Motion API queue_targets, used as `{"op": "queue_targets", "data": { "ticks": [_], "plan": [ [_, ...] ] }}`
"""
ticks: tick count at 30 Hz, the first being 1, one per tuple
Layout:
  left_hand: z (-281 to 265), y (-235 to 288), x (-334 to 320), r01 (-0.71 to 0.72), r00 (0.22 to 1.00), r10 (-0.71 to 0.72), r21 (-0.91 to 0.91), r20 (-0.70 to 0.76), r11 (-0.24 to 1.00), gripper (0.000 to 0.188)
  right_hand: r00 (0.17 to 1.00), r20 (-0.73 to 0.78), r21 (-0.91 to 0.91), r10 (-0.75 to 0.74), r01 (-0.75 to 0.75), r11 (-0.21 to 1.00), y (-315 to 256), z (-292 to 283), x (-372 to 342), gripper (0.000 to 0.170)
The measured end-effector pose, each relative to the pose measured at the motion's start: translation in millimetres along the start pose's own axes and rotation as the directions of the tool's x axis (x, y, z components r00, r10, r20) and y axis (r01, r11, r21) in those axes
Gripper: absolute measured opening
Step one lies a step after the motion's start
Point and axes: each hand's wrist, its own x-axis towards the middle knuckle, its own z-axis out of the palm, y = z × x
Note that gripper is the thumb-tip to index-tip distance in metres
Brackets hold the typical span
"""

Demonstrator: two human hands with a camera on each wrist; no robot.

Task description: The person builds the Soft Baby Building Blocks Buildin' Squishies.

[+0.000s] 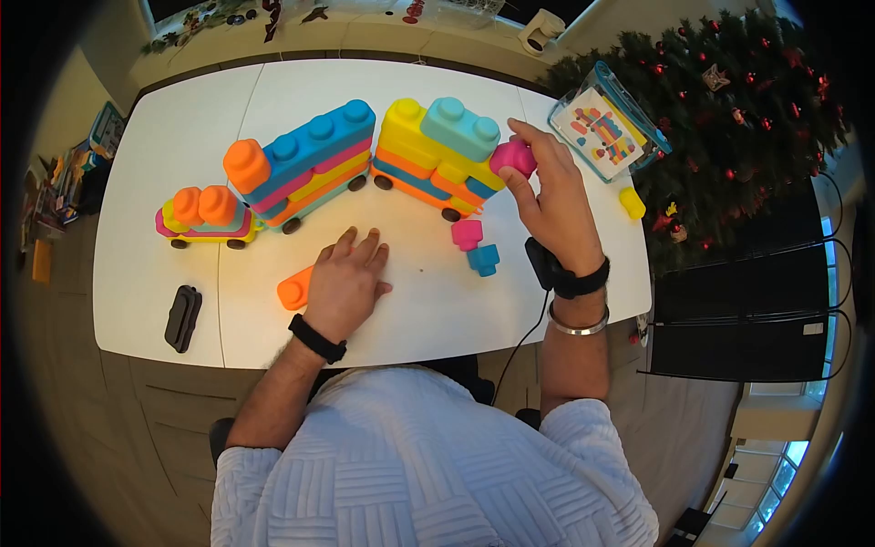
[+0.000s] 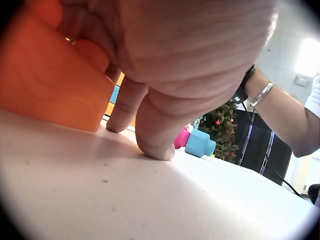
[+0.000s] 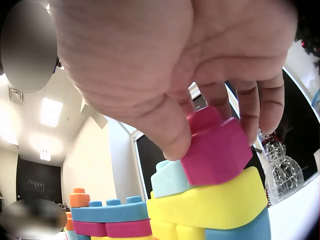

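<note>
The right hand (image 1: pixel 558 205) pinches a magenta block (image 1: pixel 513 159) at the right end of the right-hand wagon. In the right wrist view that magenta block (image 3: pixel 216 152) sits on a yellow block (image 3: pixel 210 202), beside a pale teal one (image 3: pixel 170 178). The left hand (image 1: pixel 344 290) rests on the table with fingers spread, over an orange block (image 1: pixel 293 290) partly hidden beneath it. The left wrist view shows the orange block (image 2: pixel 55 75) beside the palm, fingertips on the tabletop. Left of the wagon, a blue-topped wagon (image 1: pixel 310 146) joins a small front car (image 1: pixel 205 217).
Near the right hand lie a pink block (image 1: pixel 467 235) and a blue block (image 1: pixel 483 261). A black case (image 1: pixel 183 318) lies at the table's left. A clear bag (image 1: pixel 606 128) stands at the right edge, a yellow block (image 1: pixel 632 202) below it. A black cable (image 1: pixel 521 346) crosses the front edge.
</note>
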Motion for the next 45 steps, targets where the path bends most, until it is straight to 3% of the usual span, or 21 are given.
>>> {"op": "queue_targets", "data": {
  "ticks": [2, 8, 11, 14, 17, 20, 23, 25, 26, 30, 34, 36, 38, 39, 40, 42, 45],
  "plan": [
    [-0.2, 0.7, 1.0, -0.005, 1.000, 0.005, -0.002, -0.002, 1.000, 0.064, 0.998, -0.010, 0.029, 0.069, -0.069, 0.997, -1.8, 3.0, -1.0, 0.054],
    [-4.5, 1.5, 2.8, -0.017, 1.000, 0.016, 0.012, 0.020, 1.000, 0.064, 0.987, 0.065, -0.012, 0.146, -0.146, 0.989, -3.0, 3.6, 7.4, 0.055],
    [-5.3, 1.0, 1.6, -0.012, 1.000, 0.012, -0.003, 0.015, 1.000, 0.063, 0.997, 0.064, -0.158, 0.043, -0.033, 0.987, 7.6, 14.7, 10.4, 0.057],
    [-5.9, 2.6, 2.7, -0.016, 1.000, 0.016, -0.003, 0.013, 1.000, 0.063, 0.994, 0.104, -0.222, 0.031, -0.007, 0.975, 9.3, 22.9, 13.1, 0.061],
    [-7.6, 4.4, 6.4, -0.023, 0.999, 0.023, -0.004, 0.025, 1.000, 0.062, 0.985, 0.123, -0.205, 0.123, -0.096, 0.974, -1.4, 23.1, 12.0, 0.065],
    [-12.2, 4.2, 4.8, -0.025, 0.999, 0.025, -0.003, 0.047, 1.000, 0.062, 0.987, 0.054, -0.186, 0.153, -0.140, 0.973, -0.2, 30.9, 8.9, 0.070],
    [-28.5, 3.9, 6.3, -0.079, 0.997, 0.081, -0.114, 0.012, 0.990, 0.061, 0.986, -0.002, -0.156, 0.168, -0.166, 0.974, 4.5, 36.4, 5.3, 0.072],
    [-58.1, 9.0, 7.0, -0.110, 0.990, 0.091, -0.179, -0.110, 0.978, 0.058, 0.979, -0.007, -0.139, 0.203, -0.202, 0.969, 2.3, 36.6, 5.3, 0.071],
    [-73.6, 10.6, 4.9, -0.118, 0.990, 0.102, -0.177, -0.100, 0.977, 0.058, 0.974, -0.004, -0.123, 0.228, -0.226, 0.966, 1.2, 37.1, 4.4, 0.071],
    [-134.2, -1.0, -14.9, -0.018, 0.922, -0.087, -0.266, -0.376, 0.964, 0.050, 0.973, -0.042, -0.055, 0.226, -0.228, 0.972, 5.8, 45.5, 0.0, 0.071],
    [-163.6, -51.8, -29.8, 0.139, 0.704, -0.138, -0.055, -0.696, 0.989, 0.060, 0.974, -0.076, -0.017, 0.215, -0.216, 0.976, 8.0, 48.5, -4.3, 0.071],
    [-171.9, -86.3, -41.4, 0.206, 0.740, -0.151, 0.008, -0.655, 0.978, 0.063, 0.970, -0.084, -0.022, 0.228, -0.230, 0.973, 6.4, 46.3, -4.7, 0.071],
    [-170.2, -118.9, -51.5, 0.279, 0.868, -0.152, 0.210, -0.473, 0.937, 0.062, 0.960, -0.040, -0.040, 0.277, -0.279, 0.959, 5.2, 41.6, -5.0, 0.071],
    [-162.5, -139.4, -55.4, 0.280, 0.891, -0.138, 0.285, -0.432, 0.917, 0.059, 0.958, -0.048, -0.033, 0.282, -0.284, 0.958, 6.4, 40.4, -6.5, 0.071],
    [-154.4, -149.7, -55.7, 0.278, 0.892, -0.134, 0.293, -0.431, 0.915, 0.059, 0.957, -0.056, -0.027, 0.285, -0.286, 0.958, 8.2, 38.8, -8.3, 0.071],
    [-144.9, -164.9, -55.0, 0.319, 0.894, -0.288, 0.035, -0.344, 0.947, 0.054, 0.960, -0.061, -0.016, 0.275, -0.276, 0.961, 12.0, 36.3, -10.7, 0.070],
    [-144.4, -148.6, -42.4, 0.300, 0.880, -0.261, 0.039, -0.397, 0.953, 0.046, 0.950, -0.090, -0.003, 0.299, -0.300, 0.954, 16.4, 27.0, -19.5, 0.070]
  ]
}}
